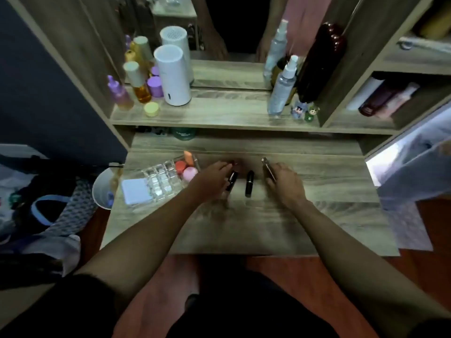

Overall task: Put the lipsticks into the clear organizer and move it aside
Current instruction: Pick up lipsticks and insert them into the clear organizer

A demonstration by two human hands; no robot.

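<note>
**Wood-grain desk, two hands among the lipsticks**

Wood-grain desk (pixel 244 223) stretches out under both bare forearms, which reach forward from the near edge and angle in toward the middle. The left hand (pixel 211 179) is turned palm-down, its fingers curled around a dark lipstick (pixel 231 181) that slants up out of the grip; the picture is blurred there, so how firmly it is pinched is hard to judge. The right hand (pixel 285 182) is closed on a metallic lipstick (pixel 268 168), whose tip pokes out beyond the knuckles toward the back of the desk. Between the two hands a third, black lipstick (pixel 249 183) lies flat on the wood, touched by neither.

The clear organizer (pixel 161 179) sits on the left part of the desk, just beside the left hand. A white pad (pixel 135 191) lies at its near end, and orange and pink sponges (pixel 186 169) fill its far end; the small square slots in the middle look vacant.

Bare wood lies open in front of the hands and out to the right edge. The organizer's left side is close to the desk's left edge, past which a white bin (pixel 105 189) stands on the floor. A raised shelf (pixel 214 113) with bottles bounds the back.
</note>
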